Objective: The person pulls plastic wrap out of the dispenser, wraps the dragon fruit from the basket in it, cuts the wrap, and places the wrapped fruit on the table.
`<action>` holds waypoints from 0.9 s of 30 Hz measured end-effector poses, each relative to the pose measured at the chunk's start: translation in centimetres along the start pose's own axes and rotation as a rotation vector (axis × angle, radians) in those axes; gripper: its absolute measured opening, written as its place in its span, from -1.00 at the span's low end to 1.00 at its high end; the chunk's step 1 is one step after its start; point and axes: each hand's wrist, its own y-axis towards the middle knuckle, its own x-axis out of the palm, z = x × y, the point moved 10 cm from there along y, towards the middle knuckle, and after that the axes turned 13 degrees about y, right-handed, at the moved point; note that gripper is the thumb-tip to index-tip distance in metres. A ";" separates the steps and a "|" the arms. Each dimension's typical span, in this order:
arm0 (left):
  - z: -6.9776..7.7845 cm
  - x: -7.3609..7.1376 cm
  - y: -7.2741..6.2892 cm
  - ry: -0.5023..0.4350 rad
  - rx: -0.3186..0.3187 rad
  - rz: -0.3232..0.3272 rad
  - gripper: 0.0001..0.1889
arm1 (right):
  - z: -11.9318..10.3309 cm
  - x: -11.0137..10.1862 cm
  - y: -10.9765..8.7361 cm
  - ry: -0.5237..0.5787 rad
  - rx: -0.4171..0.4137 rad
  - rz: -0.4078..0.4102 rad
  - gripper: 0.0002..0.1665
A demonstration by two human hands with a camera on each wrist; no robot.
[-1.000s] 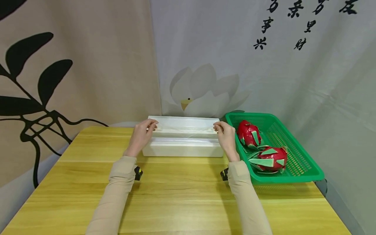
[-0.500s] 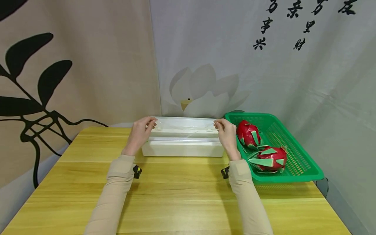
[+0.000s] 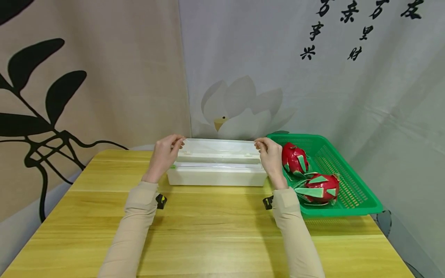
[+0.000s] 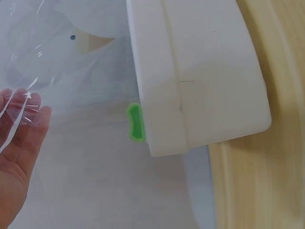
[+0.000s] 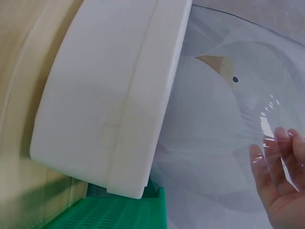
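Observation:
A long white cling film dispenser [image 3: 217, 178] stands on the table with its lid [image 3: 219, 145] raised. Clear cling film [image 4: 47, 62] stretches up from it between the two hands. My left hand [image 3: 162, 154] pinches one corner of the film above the dispenser's left end; the film wraps over its fingertips [image 4: 31, 102]. At the other end, my right hand [image 3: 272, 159] pinches the opposite corner, its fingers [image 5: 259, 167] seen through the transparent sheet. On the dispenser's edge in the left wrist view is a small green slider [image 4: 137, 122].
A green plastic basket [image 3: 351, 162] stands close beside the dispenser on the right. Two red dragon fruits [image 3: 294, 157] with green scales lie in it. The wooden table [image 3: 215, 239] extends toward me. A printed curtain [image 3: 243, 58] hangs right behind.
Both hands have risen slightly and moved a little apart, lifting the film's edge higher above the dispenser. The basket and fruits have stayed put.

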 end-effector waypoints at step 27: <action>2.2 -2.6 0.8 -0.009 0.061 0.070 -0.83 | -3.0 -0.7 1.0 -0.007 -0.099 -0.010 -0.83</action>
